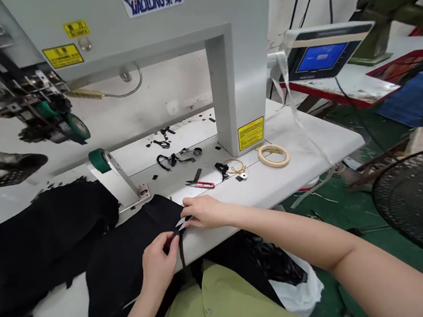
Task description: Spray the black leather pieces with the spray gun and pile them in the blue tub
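My right hand is closed around a pair of thread snips, whose pointed blades stand apart and face left. Just left of the blades, my left hand pinches the edge of a black fabric piece between thumb and fingers. A narrow black strip hangs down from that pinch over the table's front edge. The fabric lies flat on the white table, partly under my left hand and wrist. The snips' handles are mostly hidden in my right hand.
A taping machine arches over the table, its roller post behind the fabric. More black fabric lies left. Red-handled snips, black scraps and a tape roll lie beyond my hands. A fan stands right.
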Demonstrator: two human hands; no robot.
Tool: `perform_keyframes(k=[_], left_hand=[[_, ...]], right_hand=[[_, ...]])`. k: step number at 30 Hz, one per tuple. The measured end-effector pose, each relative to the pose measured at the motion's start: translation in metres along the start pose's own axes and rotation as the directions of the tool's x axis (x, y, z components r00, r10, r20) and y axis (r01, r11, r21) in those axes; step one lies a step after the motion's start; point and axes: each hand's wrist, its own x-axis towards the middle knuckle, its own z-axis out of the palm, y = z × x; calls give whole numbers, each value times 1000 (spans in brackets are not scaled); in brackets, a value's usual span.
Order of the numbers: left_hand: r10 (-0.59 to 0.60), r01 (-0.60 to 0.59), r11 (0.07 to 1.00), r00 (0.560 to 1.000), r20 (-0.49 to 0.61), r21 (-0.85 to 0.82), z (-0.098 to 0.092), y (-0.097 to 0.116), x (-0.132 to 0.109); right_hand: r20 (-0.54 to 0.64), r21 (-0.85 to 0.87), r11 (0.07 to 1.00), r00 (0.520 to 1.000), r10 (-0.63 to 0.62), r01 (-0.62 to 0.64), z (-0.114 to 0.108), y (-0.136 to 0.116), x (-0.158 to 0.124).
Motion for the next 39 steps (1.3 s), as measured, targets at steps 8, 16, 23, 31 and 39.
perform_keyframes(k=[8, 16, 23, 31, 39], left_hand=[[-165, 182, 980, 971, 176, -85, -13, -8, 17], [-155, 203, 957, 962, 226, -208, -14, -16, 20], [-132, 207, 932, 958, 255, -297, -19, -12, 20], [-142, 221, 926, 955, 260, -307, -19, -13, 21], [-140, 224, 919, 954, 263, -323, -18, -12, 22]], right_hand=[[217, 134, 988, 975, 45, -76, -16, -2, 0], [302, 69, 992, 950, 76, -101, -19, -21, 7], [296, 88, 992, 953, 64, -94, -11, -28, 11], [269, 115, 982, 956, 116, -152, -6, -32, 10], [309, 149, 965, 938, 160, -214, -1, -36, 13]])
